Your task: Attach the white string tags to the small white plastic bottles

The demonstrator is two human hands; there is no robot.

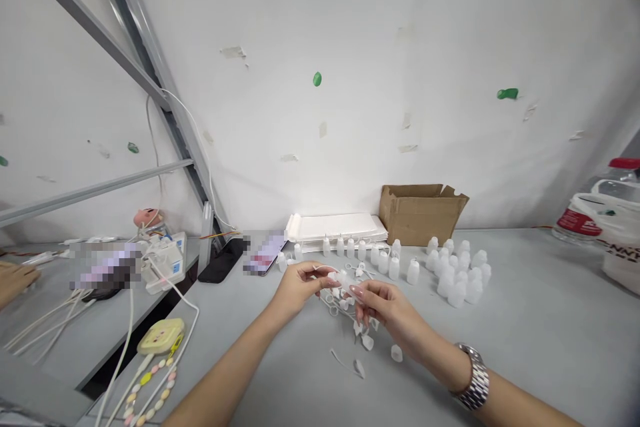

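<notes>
Between the fingers of the left hand (pixel 303 282) and right hand (pixel 387 307), both pinched on it, a small translucent bottle (pixel 343 279) sits equally near each, its long axis seemingly running from left fingers to right.

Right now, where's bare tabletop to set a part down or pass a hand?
Biggest: grey tabletop right of the bottle cluster, between white tub and watch. Narrower: between nearest white cable and left forearm. Also between the forearms, nearer than the loose white pieces. Crowded: around left hand and right hand, pieces beneath, bottles behind, back to the white stack.
</notes>
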